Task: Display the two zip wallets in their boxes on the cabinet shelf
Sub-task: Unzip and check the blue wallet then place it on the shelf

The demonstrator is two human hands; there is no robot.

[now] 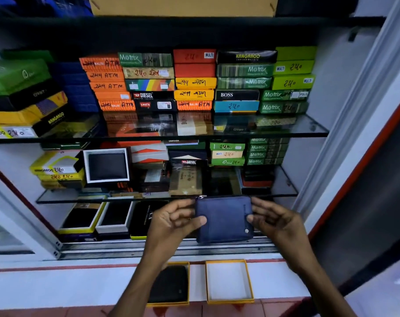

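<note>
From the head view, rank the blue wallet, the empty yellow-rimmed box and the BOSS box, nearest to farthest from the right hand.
From the right hand:
1. Blue wallet, held, at its left.
2. Empty yellow-rimmed box, below on the ledge.
3. BOSS box, up on the higher shelf.

The left forearm (135,287) covers the left part of the black wallet (171,283) and its box (185,303) at six o'clock — both arms run off the bottom edge. Boxes behind the glass shelf (313,126) blur — labels unreadable.
</note>
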